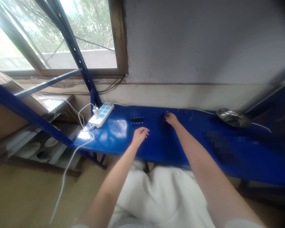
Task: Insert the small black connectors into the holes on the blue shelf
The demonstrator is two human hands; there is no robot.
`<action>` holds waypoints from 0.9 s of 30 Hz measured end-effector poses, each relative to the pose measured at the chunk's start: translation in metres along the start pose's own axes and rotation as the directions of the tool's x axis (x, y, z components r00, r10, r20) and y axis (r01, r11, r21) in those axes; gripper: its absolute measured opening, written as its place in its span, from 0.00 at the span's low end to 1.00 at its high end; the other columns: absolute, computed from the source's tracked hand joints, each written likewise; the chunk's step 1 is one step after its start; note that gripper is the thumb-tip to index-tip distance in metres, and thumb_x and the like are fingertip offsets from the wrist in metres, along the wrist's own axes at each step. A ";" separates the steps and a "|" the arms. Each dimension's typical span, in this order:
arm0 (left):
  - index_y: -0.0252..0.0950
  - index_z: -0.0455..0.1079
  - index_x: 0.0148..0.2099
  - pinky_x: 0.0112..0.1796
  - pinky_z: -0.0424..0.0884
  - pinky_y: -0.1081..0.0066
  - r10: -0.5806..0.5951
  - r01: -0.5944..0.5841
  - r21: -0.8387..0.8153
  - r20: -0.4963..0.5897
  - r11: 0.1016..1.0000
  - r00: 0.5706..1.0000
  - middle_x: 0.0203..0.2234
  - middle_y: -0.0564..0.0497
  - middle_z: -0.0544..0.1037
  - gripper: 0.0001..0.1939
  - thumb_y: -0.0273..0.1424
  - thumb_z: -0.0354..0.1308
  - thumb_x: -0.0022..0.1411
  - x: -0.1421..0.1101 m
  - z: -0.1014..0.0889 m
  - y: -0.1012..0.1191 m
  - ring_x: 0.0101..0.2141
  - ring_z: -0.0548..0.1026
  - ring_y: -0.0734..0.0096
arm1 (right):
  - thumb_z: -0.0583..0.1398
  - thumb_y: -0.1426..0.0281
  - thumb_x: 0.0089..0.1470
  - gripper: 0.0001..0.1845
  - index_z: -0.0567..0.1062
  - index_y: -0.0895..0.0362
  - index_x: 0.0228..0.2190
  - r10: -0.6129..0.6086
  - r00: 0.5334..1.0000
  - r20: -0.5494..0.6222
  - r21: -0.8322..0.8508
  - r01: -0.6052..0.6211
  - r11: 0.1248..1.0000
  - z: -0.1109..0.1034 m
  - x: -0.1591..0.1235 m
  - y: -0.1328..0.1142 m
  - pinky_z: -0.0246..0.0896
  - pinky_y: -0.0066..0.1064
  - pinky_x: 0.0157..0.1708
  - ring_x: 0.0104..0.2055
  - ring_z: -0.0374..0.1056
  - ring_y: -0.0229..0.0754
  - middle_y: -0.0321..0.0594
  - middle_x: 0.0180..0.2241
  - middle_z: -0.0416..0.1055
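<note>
On the blue tabletop (152,145) a short row of small dark cylinders (137,120) with pale ends stands side by side. Just in front of this row hovers my left hand (139,136), its fingers loosely bent and apart, with nothing visible in them. Farther right, near the back of the table, my right hand (172,119) has its fingertips pinched together at a small dark thing, too small and blurred to name. Tiny pale bits (186,112) lie on the table to the right of that hand.
At the left end lies a white power strip (101,114) with a plug and white cords. A shiny metal bowl (232,117) sits at the back right, and a blurred dark patch (222,145) is nearer. A blue metal frame (77,53) rises at left before the window.
</note>
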State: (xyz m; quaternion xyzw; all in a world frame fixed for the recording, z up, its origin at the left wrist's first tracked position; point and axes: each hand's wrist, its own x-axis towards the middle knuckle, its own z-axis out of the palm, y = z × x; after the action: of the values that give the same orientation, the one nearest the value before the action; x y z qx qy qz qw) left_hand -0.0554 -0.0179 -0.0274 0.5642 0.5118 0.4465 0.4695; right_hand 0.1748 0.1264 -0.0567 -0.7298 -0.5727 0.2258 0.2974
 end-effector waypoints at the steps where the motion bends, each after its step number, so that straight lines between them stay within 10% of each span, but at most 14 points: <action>1: 0.33 0.72 0.33 0.28 0.66 0.74 -0.002 0.002 -0.001 -0.004 1.000 1.000 0.23 0.51 0.72 0.11 0.33 0.50 0.55 0.000 0.000 0.000 0.21 0.67 0.79 | 0.55 0.80 0.45 0.16 0.69 0.64 0.39 0.008 1.000 0.000 0.033 -0.008 0.999 -0.001 -0.003 0.001 0.63 0.30 0.34 0.31 0.69 0.39 0.45 0.29 0.72; 9: 0.32 0.71 0.31 0.25 0.65 0.75 0.023 -0.024 -0.042 -0.038 0.999 0.999 0.21 0.52 0.71 0.11 0.33 0.51 0.54 0.002 0.000 -0.003 0.19 0.66 0.80 | 0.50 0.77 0.48 0.11 0.71 0.59 0.32 -0.098 0.982 -0.162 0.280 0.141 0.949 0.005 -0.054 -0.013 0.63 0.34 0.40 0.35 0.70 0.39 0.44 0.34 0.73; 17: 0.31 0.70 0.29 0.21 0.61 0.77 0.085 -0.101 -0.176 -0.095 0.979 0.992 0.16 0.54 0.69 0.10 0.32 0.51 0.53 0.006 0.001 -0.010 0.16 0.65 0.81 | 0.58 0.71 0.46 0.12 0.71 0.59 0.36 -0.366 0.929 0.048 0.365 0.324 0.873 0.043 -0.094 -0.064 0.63 0.33 0.43 0.38 0.69 0.38 0.43 0.36 0.73; 27: 0.31 0.70 0.26 0.20 0.60 0.77 0.104 -0.146 -0.258 -0.170 0.955 0.980 0.15 0.54 0.68 0.10 0.31 0.51 0.52 0.006 -0.001 -0.010 0.16 0.65 0.81 | 0.59 0.68 0.44 0.12 0.73 0.58 0.33 -0.296 0.950 0.100 0.015 0.296 0.955 0.066 -0.084 -0.089 0.60 0.32 0.39 0.37 0.67 0.40 0.42 0.39 0.69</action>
State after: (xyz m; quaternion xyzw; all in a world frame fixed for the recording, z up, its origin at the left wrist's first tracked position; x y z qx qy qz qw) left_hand -0.0571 -0.0120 -0.0374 0.4900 0.4443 0.5834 0.4713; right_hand 0.0473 0.0714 -0.0437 -0.6233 -0.6899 0.2153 0.2987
